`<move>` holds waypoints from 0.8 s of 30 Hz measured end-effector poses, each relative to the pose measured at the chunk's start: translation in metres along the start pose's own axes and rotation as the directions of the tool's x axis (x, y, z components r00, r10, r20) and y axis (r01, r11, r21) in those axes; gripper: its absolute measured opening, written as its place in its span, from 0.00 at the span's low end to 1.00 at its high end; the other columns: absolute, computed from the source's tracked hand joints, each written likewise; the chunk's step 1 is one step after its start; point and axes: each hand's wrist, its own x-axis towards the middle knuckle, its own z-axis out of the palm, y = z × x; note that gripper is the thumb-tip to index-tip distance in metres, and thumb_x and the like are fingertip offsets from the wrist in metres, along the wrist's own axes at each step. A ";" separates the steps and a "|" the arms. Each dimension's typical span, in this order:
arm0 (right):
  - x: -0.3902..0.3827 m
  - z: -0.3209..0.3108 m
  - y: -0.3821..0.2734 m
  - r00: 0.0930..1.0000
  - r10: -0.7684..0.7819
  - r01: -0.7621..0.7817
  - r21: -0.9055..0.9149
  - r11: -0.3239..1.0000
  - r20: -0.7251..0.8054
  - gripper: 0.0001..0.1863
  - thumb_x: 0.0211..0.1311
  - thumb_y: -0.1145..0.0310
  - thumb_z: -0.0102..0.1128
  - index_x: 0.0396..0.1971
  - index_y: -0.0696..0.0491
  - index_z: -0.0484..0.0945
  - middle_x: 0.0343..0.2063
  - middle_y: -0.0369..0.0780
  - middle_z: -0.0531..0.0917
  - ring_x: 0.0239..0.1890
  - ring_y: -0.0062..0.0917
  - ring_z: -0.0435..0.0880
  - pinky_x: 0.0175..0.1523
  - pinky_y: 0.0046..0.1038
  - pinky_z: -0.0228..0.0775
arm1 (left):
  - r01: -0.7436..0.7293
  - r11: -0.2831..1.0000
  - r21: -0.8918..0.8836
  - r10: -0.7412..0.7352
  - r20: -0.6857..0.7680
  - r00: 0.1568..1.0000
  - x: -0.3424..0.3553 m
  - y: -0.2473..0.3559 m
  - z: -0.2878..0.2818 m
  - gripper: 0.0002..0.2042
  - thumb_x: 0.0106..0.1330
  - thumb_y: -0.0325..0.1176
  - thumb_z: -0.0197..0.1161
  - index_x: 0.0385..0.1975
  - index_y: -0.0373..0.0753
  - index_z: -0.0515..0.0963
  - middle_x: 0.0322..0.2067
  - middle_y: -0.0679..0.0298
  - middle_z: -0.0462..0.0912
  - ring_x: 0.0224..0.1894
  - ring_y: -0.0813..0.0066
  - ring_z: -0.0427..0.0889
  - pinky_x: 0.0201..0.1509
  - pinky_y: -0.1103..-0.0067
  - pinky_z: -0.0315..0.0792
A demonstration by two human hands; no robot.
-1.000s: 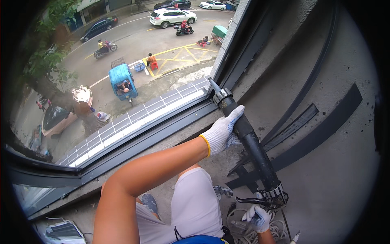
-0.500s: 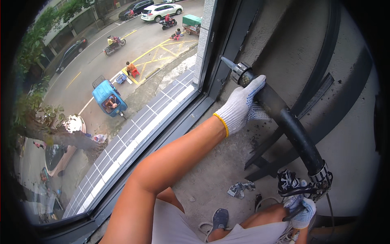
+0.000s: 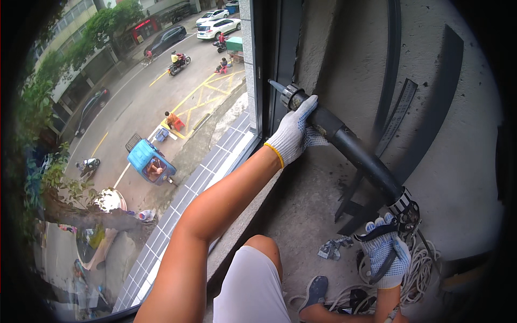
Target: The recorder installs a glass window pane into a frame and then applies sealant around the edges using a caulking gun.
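A long black caulking gun point(image 3: 366, 161) lies slantwise across the right half of the head view. Its grey pointed nozzle point(image 3: 276, 86) is up beside the dark window frame point(image 3: 279, 48). My left hand point(image 3: 293, 129), in a white knit glove with blue dots and a yellow cuff, is closed round the barrel just behind the front collar. At the lower end, my right hand point(image 3: 390, 257), gloved the same way, holds the handle and trigger lever, palm turned up; the handle partly hides its fingers.
Dark flat strips point(image 3: 433, 121) and a printed strip point(image 3: 397, 113) lean against the grey wall point(image 3: 474, 177). Coiled pale rope point(image 3: 420, 277) and a crumpled scrap point(image 3: 335, 246) lie on the concrete floor. Left, beyond the window, are a tiled ledge point(image 3: 177, 210) and street traffic far below.
The view has shifted, showing more of the rope. The caulking gun's nozzle has come nearer the window frame, both hands still on it. My right hand's palm and fingers show more plainly.
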 end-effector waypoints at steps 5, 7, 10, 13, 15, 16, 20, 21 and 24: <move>0.013 -0.002 0.029 0.996 -0.060 0.057 0.045 0.997 0.066 0.30 0.75 0.62 0.48 0.74 0.55 0.65 0.61 0.49 0.79 0.66 0.49 0.74 0.72 0.63 0.60 | 0.004 0.999 0.045 -0.004 -0.015 1.000 0.010 0.002 -0.008 0.20 0.74 0.46 0.65 0.53 0.37 0.73 0.44 0.54 0.84 0.44 0.56 0.90 0.45 0.56 0.90; 0.016 -0.002 0.037 0.998 -0.055 0.053 0.072 0.996 0.033 0.29 0.77 0.60 0.48 0.73 0.55 0.66 0.57 0.47 0.81 0.60 0.46 0.77 0.68 0.60 0.64 | 0.000 0.995 0.095 0.003 -0.037 0.999 0.011 0.004 -0.013 0.21 0.73 0.47 0.67 0.53 0.37 0.73 0.43 0.55 0.83 0.41 0.58 0.90 0.44 0.58 0.91; 0.018 -0.001 0.043 0.997 -0.039 0.033 0.096 0.995 0.060 0.29 0.78 0.57 0.48 0.73 0.55 0.67 0.54 0.46 0.82 0.57 0.44 0.79 0.66 0.58 0.66 | 0.030 0.994 0.104 -0.027 -0.031 0.999 0.012 0.004 -0.017 0.21 0.73 0.47 0.68 0.52 0.37 0.73 0.43 0.55 0.83 0.41 0.59 0.89 0.44 0.59 0.90; 0.019 0.000 0.046 0.999 -0.039 0.041 0.084 0.996 -0.019 0.29 0.80 0.55 0.47 0.72 0.56 0.67 0.49 0.44 0.82 0.50 0.40 0.81 0.59 0.49 0.72 | 0.015 0.991 0.136 -0.008 -0.050 0.999 0.014 0.003 -0.019 0.22 0.72 0.48 0.68 0.52 0.38 0.73 0.42 0.56 0.83 0.41 0.59 0.89 0.45 0.58 0.90; 0.019 -0.002 0.045 0.999 -0.041 0.043 0.065 0.997 -0.037 0.29 0.81 0.54 0.47 0.72 0.57 0.66 0.48 0.43 0.82 0.48 0.37 0.81 0.55 0.44 0.75 | 0.012 0.986 0.167 -0.001 -0.068 0.998 0.015 0.002 -0.020 0.21 0.72 0.48 0.68 0.52 0.38 0.73 0.42 0.56 0.83 0.42 0.59 0.89 0.47 0.57 0.89; 0.020 -0.005 0.044 0.999 -0.035 0.038 0.071 0.997 -0.034 0.30 0.81 0.53 0.46 0.72 0.57 0.66 0.46 0.44 0.82 0.46 0.38 0.81 0.52 0.43 0.77 | 0.002 0.985 0.173 0.010 -0.069 0.998 0.015 0.002 -0.020 0.21 0.72 0.48 0.68 0.52 0.38 0.73 0.42 0.56 0.83 0.42 0.58 0.89 0.48 0.56 0.89; 0.027 -0.017 0.039 0.994 0.000 -0.011 0.105 0.994 0.105 0.31 0.82 0.51 0.44 0.73 0.57 0.65 0.45 0.46 0.83 0.48 0.43 0.82 0.55 0.49 0.76 | -0.012 0.989 0.148 0.020 -0.051 0.998 0.017 -0.001 -0.022 0.20 0.73 0.47 0.67 0.53 0.39 0.73 0.42 0.56 0.83 0.44 0.58 0.89 0.52 0.54 0.87; 0.030 -0.019 0.039 0.994 -0.001 -0.010 0.107 0.994 0.107 0.31 0.82 0.51 0.44 0.73 0.57 0.65 0.45 0.46 0.83 0.48 0.43 0.82 0.55 0.49 0.76 | -0.002 0.991 0.137 0.010 -0.058 0.998 0.017 -0.002 -0.022 0.20 0.73 0.46 0.66 0.53 0.39 0.72 0.43 0.56 0.83 0.46 0.57 0.88 0.52 0.54 0.87; 0.034 -0.021 0.039 0.990 -0.027 0.021 0.044 0.999 0.135 0.33 0.82 0.48 0.44 0.73 0.57 0.64 0.46 0.47 0.83 0.48 0.45 0.82 0.56 0.53 0.75 | 0.006 0.997 0.073 -0.005 -0.015 1.000 0.020 -0.004 -0.026 0.20 0.74 0.45 0.65 0.55 0.39 0.71 0.45 0.54 0.82 0.48 0.56 0.87 0.54 0.54 0.87</move>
